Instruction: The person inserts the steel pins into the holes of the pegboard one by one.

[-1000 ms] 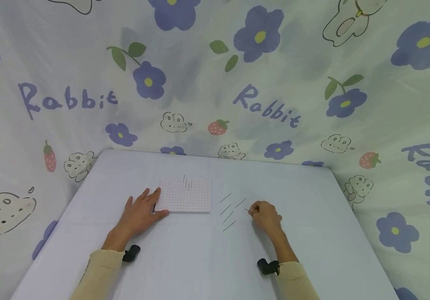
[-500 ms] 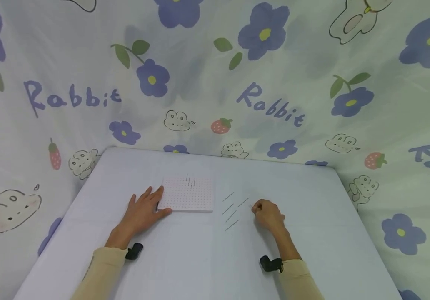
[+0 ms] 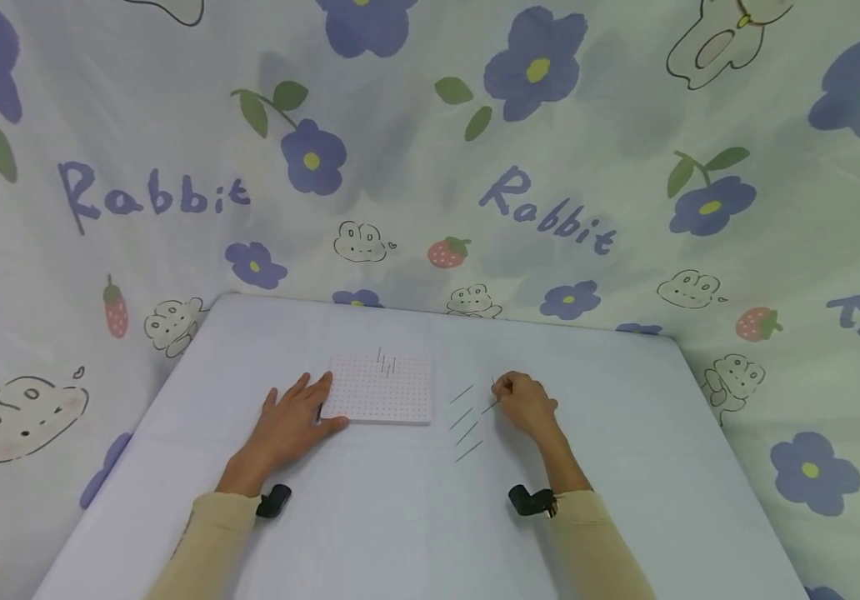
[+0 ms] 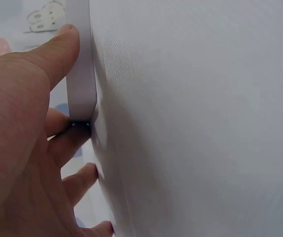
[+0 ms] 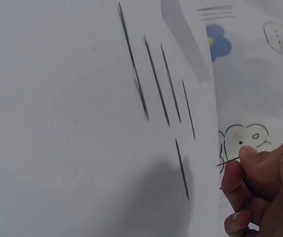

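Note:
A white board [image 3: 377, 402] with rows of small holes lies on the table, and several thin dark needles [image 3: 383, 363] stand upright near its back edge. My left hand [image 3: 287, 429] rests with spread fingers at the board's front left corner, thumb against the front side [image 4: 80, 74] and forefinger at the left side. To the right of the board, my right hand [image 3: 527, 404] is lifted and pinches one needle [image 5: 228, 162] between thumb and forefinger. Its tip sticks out past the fingertips. Several more needles [image 3: 463, 431] lie slanted on the table beside this hand.
The white table [image 3: 370, 517] meets a fabric backdrop [image 3: 400, 183] printed with flowers and rabbits at its back and sides. A black wrist camera [image 3: 275, 501] sits on the left wrist, another camera [image 3: 531, 501] on the right.
My right hand has lifted and moved away from me with the needle, which now points upward. The left hand still rests at the board. The whole view has shifted slightly.

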{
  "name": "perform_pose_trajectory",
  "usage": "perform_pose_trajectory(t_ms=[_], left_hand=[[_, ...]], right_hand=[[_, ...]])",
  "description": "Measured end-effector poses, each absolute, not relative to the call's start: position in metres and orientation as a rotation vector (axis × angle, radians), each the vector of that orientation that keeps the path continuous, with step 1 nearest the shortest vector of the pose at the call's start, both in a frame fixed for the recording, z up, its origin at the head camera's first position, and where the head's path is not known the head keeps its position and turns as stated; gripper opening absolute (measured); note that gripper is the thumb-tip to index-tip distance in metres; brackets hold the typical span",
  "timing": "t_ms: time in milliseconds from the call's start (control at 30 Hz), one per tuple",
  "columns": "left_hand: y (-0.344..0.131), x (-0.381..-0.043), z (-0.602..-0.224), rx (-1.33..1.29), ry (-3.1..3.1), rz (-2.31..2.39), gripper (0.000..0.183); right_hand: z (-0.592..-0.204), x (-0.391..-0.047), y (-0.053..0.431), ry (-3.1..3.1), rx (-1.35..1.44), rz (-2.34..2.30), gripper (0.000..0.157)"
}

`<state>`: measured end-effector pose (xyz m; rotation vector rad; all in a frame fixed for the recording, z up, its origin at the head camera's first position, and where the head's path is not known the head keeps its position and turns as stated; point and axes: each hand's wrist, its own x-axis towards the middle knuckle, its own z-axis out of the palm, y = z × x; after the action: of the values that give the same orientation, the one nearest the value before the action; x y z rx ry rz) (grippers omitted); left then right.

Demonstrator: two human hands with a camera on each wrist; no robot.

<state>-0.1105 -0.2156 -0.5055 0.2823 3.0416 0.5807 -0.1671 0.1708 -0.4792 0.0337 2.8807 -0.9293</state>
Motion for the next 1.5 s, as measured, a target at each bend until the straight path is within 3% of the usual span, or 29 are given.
perform_pose_trajectory(t_ms=[467, 900, 1500], left_hand=[[-0.217, -0.113, -0.508, 0.297, 3.046, 0.578, 0.087], [-0.218, -0.113, -0.509, 0.286, 3.042, 0.571, 0.087], [-0.218, -0.110, -0.508, 0.265, 3.039, 0.589, 0.088]], right_hand=[[-0.467, -0.182, 0.109, 2.882, -0.213, -1.112, 0.015], [-0.460, -0.200, 0.071, 3.024, -0.516, -0.946, 0.010], [-0.474, -0.207, 0.042, 3.043, -0.585, -0.673, 0.008]])
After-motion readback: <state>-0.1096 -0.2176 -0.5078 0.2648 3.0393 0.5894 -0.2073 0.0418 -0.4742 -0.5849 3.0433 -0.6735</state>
